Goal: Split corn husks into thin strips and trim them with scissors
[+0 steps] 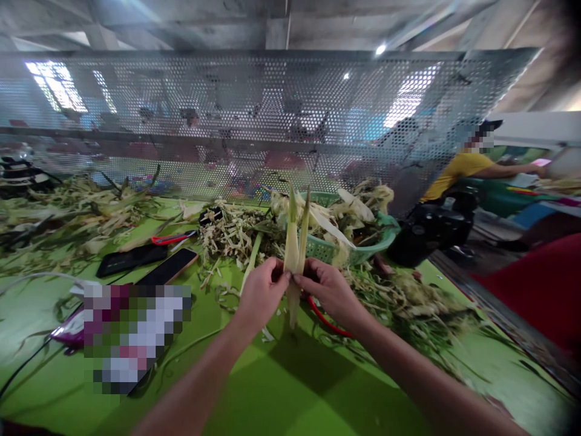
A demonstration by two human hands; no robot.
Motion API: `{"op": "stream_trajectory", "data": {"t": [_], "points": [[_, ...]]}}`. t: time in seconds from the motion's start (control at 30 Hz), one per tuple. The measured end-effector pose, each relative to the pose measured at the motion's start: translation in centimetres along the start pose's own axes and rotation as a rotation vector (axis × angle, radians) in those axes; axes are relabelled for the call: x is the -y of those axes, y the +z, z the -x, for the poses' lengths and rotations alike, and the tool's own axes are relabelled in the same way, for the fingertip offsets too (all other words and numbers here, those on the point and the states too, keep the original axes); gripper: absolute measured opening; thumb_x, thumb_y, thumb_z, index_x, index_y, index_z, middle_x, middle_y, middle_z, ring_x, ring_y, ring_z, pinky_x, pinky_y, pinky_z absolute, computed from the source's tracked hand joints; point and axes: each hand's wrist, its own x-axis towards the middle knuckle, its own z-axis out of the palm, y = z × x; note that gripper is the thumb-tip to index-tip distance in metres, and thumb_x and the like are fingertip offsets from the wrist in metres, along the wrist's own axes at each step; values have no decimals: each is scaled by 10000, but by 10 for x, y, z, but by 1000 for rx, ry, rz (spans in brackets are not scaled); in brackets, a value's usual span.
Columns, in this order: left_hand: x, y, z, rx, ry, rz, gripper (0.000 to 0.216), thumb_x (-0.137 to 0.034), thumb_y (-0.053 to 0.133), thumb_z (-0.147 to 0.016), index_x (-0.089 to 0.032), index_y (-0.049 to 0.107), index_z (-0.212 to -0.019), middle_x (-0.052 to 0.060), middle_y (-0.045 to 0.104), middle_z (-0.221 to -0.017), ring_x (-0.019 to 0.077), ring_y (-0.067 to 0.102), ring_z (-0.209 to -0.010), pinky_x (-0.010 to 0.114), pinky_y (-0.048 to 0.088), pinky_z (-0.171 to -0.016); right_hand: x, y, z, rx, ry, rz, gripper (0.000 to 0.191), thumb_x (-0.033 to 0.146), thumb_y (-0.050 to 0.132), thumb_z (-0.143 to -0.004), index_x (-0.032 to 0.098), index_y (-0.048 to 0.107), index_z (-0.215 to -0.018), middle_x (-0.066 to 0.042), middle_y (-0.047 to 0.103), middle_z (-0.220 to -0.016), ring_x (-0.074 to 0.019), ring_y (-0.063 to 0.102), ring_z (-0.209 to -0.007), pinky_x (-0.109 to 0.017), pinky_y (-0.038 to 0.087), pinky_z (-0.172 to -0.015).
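Between my two hands a pale piece of corn husk (293,248) stands upright, its tips pointing up and a thin tail hanging below. My left hand (265,287) pinches its left side between thumb and fingers. From the right, my right hand (329,289) pinches the same husk, the two thumbs almost touching. Behind the hands sits a green plastic basket (379,242) heaped with dry husks. A red curved handle (324,318) lies partly hidden under my right hand.
Piles of husk strips (240,233) and loose husks (86,206) cover the green table (290,387). Phones (167,266), red-handled scissors (170,238) and a purple power strip (68,330) lie left. A perforated metal screen (254,121) stands behind. A person in yellow (458,172) sits right.
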Motion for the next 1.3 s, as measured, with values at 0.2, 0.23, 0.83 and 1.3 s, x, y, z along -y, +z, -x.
{"op": "stream_trajectory", "data": {"t": [0.2, 0.23, 0.83, 1.3], "points": [[0, 3, 1, -3, -1, -25, 93, -263, 553, -806, -182, 595, -788, 25, 625, -737, 149, 561, -674, 255, 444, -635, 2, -1, 0, 30, 42, -62, 196, 305, 643, -757, 169, 626, -897, -5, 635, -778, -141, 541, -668, -251, 425, -598], [0, 3, 2, -7, -2, -21, 93, -261, 551, -807, -181, 594, -786, 28, 626, -739, 151, 560, -675, 256, 442, -633, 3, -1, 0, 28, 53, -71, 204, 312, 649, -751, 168, 626, -893, -6, 632, -771, -139, 534, -657, -248, 418, -587], [-8, 3, 7, -57, 18, -76, 95, -251, 521, -818, -195, 591, -788, 29, 626, -757, 155, 549, -682, 265, 424, -637, 2, -2, -1, 82, 62, -86, 281, 362, 681, -751, 185, 644, -967, -41, 668, -893, -197, 595, -803, -308, 480, -726], [-4, 4, 5, -66, -17, -187, 63, -201, 506, -813, -190, 561, -784, 40, 635, -784, 165, 557, -698, 282, 402, -657, 5, 1, 1, 125, 43, -96, 283, 366, 669, -758, 196, 655, -983, -44, 676, -923, -215, 606, -851, -347, 479, -810]]}}
